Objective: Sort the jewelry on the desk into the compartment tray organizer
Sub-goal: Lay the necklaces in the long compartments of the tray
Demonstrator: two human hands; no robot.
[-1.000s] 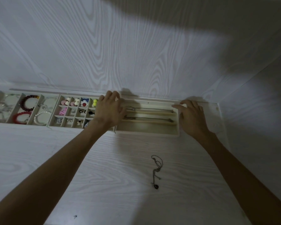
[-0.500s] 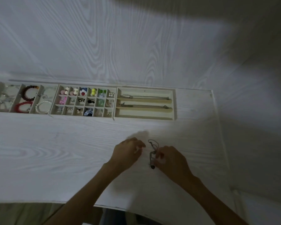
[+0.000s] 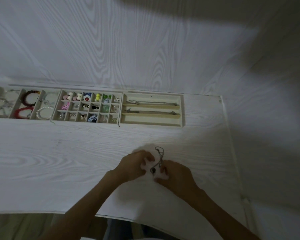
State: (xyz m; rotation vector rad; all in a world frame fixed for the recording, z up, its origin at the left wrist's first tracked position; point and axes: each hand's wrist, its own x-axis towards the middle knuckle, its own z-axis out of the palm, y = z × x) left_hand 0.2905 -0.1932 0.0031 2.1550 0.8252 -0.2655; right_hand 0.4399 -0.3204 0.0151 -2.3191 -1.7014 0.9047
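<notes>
Both hands at loose necklace, lower centre of frame.

Left hand [image 3: 134, 166] and right hand [image 3: 176, 174] flank necklace [image 3: 158, 161] on white surface [image 3: 59, 161]; right fingers [image 3: 163, 168] seemingly pinching chain, left fingers curled just beside it, contact unclear. Dark pendant between hands. Compartment tray organizer [image 3: 182, 110] well apart, mid-frame along wall; nearest long slot bare.

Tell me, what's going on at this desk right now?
A person is sorting jewelry into trays along the back of the desk. Both hands, left hand and right hand, are at a thin necklace with a dark pendant lying on the desk; whether either grips it is unclear. The long-slot tray already has two necklaces, with its nearest slot free. The other trays hold bracelets and small pieces.
</notes>
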